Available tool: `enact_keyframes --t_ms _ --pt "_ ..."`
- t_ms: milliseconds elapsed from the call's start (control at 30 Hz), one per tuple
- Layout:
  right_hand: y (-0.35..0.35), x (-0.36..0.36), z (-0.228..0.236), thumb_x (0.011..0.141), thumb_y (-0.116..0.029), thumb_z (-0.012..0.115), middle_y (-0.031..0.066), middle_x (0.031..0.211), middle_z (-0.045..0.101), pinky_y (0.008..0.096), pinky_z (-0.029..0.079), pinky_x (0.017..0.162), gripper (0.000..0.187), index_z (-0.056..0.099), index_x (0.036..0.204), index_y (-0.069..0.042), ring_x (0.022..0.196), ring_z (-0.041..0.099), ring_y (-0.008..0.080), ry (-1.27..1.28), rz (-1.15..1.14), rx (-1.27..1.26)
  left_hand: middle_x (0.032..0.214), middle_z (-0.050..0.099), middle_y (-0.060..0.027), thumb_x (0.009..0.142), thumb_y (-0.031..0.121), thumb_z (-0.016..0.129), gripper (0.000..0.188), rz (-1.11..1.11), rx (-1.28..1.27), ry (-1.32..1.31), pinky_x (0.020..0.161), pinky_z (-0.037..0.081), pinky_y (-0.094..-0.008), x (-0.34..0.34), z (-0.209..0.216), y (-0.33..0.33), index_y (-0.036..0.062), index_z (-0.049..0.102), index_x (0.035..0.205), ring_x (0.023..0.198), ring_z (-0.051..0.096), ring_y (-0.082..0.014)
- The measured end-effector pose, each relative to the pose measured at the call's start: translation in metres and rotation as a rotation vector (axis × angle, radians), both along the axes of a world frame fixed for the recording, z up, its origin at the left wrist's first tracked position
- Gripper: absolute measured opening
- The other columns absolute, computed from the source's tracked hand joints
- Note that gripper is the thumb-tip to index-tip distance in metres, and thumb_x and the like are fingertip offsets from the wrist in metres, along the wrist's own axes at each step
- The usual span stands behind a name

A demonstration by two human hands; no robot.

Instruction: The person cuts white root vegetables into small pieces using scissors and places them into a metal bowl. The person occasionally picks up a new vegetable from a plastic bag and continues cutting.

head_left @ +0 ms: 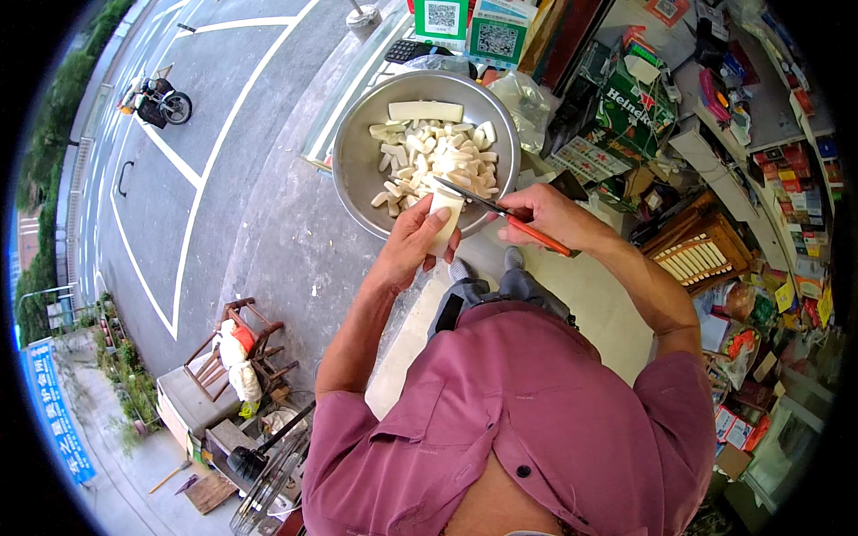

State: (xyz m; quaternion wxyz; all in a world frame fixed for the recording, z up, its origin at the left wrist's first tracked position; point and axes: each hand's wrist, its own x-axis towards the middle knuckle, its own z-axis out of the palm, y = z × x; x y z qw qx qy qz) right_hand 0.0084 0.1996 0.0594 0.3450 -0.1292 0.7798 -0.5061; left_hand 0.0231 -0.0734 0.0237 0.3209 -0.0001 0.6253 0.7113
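My left hand (pixel 408 239) is closed round a thick, pale length of peeled vegetable (pixel 444 221), holding it tilted over the near rim of a wide steel bowl (pixel 350 183). In my right hand (pixel 552 217) is a knife (pixel 536 234) with an orange-red handle and a dark, narrow blade. Its blade reaches left across the upper end of the held piece; whether it has cut in cannot be made out. Inside the bowl lies a heap of short white chunks (pixel 420 161), with one long uncut piece (pixel 425 112) at the far side.
Behind the bowl are payment-code signs (pixel 497 40) and a black remote control (pixel 413 51). A clear plastic bag (pixel 523 107) and a green carton (pixel 636 105) sit to the right, near cluttered shelves. At lower left stands a wooden stool (pixel 250 344). A parked motorbike (pixel 161 100) is farther off.
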Motion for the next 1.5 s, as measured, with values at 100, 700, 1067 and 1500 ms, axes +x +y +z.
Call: enact_keyframes --t_ms 100,700,1067,1500 --pt "0.005 0.001 -0.023 0.093 -0.015 0.076 -0.0033 0.067 0.055 0.0268 0.045 0.061 0.036 0.072 0.126 -0.001 0.066 0.055 0.0051 0.249 0.069 -0.012 0.080 0.067 -0.0021 0.113 0.035 0.049 0.027 -0.002 -0.010 0.019 0.042 0.036 -0.0218 -0.002 -0.004 0.000 0.0118 0.058 0.125 0.063 0.063 -0.0098" --pt "-0.001 0.002 -0.026 0.085 -0.015 0.079 0.0075 0.074 0.064 0.0301 0.048 0.064 0.043 0.073 0.125 -0.001 0.068 0.058 0.0094 0.362 0.045 0.089 0.082 0.066 -0.0027 0.103 0.019 0.058 0.021 -0.077 -0.084 0.059 0.043 0.036 -0.0208 -0.010 -0.010 -0.001 0.0060 0.060 0.120 0.062 0.060 -0.0079" --pt "-0.009 0.012 -0.034 0.090 -0.013 0.071 0.0146 0.090 0.075 0.0404 0.053 0.074 0.038 0.074 0.128 -0.007 0.080 0.071 0.0332 0.672 0.036 0.196 0.078 0.066 -0.0020 0.099 0.015 0.063 0.010 -0.062 -0.082 0.064 0.042 0.035 -0.0229 -0.012 -0.002 0.000 0.0052 0.063 0.100 0.062 0.061 -0.0080" --pt "-0.013 0.012 -0.047 0.083 -0.021 0.078 0.0126 0.078 0.073 0.0369 0.052 0.066 0.042 0.076 0.123 -0.010 0.066 0.067 0.0246 0.740 0.005 0.214 0.080 0.069 -0.0022 0.095 0.012 0.068 0.009 -0.056 -0.074 -0.016 0.045 0.033 -0.0224 -0.010 -0.012 -0.003 0.0046 0.065 0.096 0.064 0.063 -0.0080"
